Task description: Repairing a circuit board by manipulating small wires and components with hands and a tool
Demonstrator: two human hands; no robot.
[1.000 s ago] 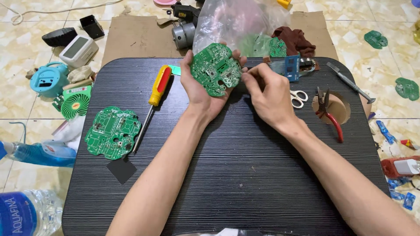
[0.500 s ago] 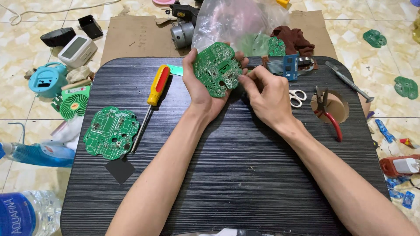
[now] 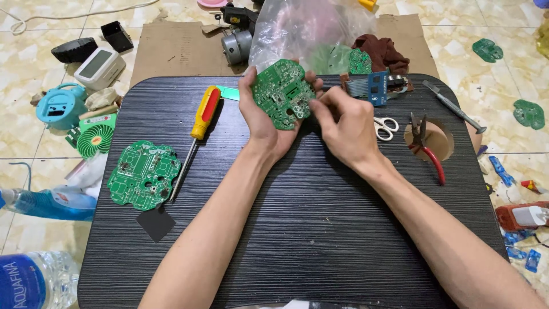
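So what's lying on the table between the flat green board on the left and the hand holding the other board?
In the head view, a yellow-and-red screwdriver lies between the flat green circuit board and the left hand, its shaft tip near the board's edge.

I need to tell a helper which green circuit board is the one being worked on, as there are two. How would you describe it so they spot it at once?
Start at the black table and look to its far middle edge, in front of the clear plastic bag. There the left hand cradles a roundish green circuit board while the right hand picks at its edge. The other green board lies flat and untouched by the screwdriver.
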